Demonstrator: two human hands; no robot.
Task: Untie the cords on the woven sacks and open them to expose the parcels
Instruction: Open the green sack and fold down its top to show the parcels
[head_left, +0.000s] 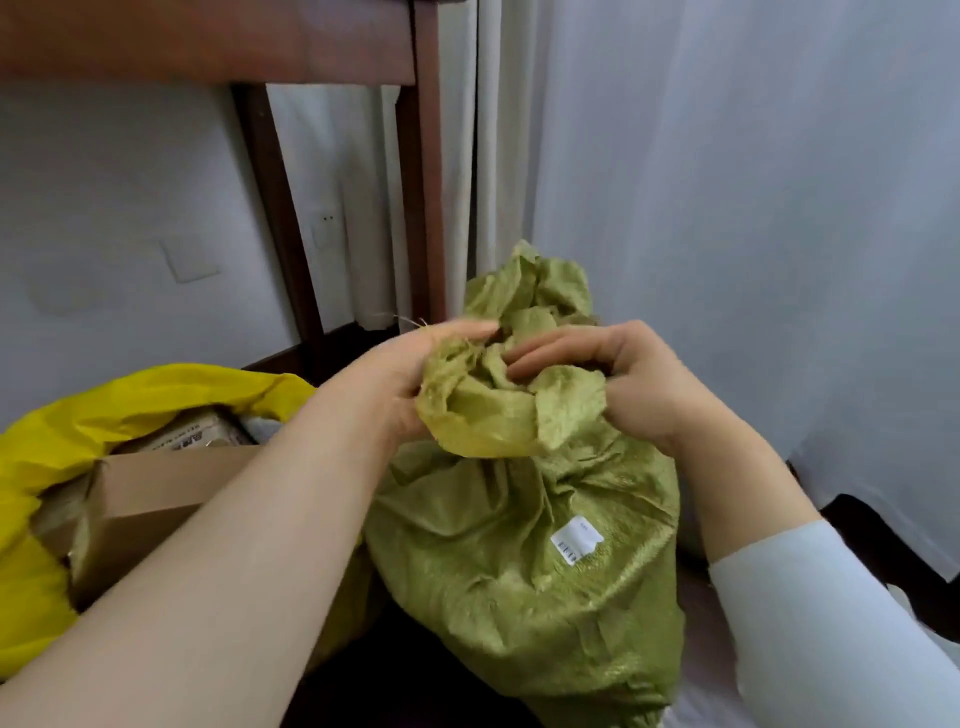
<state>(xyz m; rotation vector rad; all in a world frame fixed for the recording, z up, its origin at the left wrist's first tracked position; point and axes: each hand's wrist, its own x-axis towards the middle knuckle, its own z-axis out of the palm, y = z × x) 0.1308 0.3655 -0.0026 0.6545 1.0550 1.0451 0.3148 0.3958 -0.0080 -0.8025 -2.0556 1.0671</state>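
Green sack (524, 545) neck gripped between both hands

Wooden frame (427, 182), reddish-brown: 1 upright post at upper centre, 1 horizontal rail (208, 44) across upper left, 1 slanted brace (280, 218) below the rail. White wall (104, 171), left. 1 blank wall plate (189, 258), middle left; 1 socket plate (326, 228) between brace and post. Pale curtain (493, 156), hanging folds, upper centre. White cloth (753, 208), right half.
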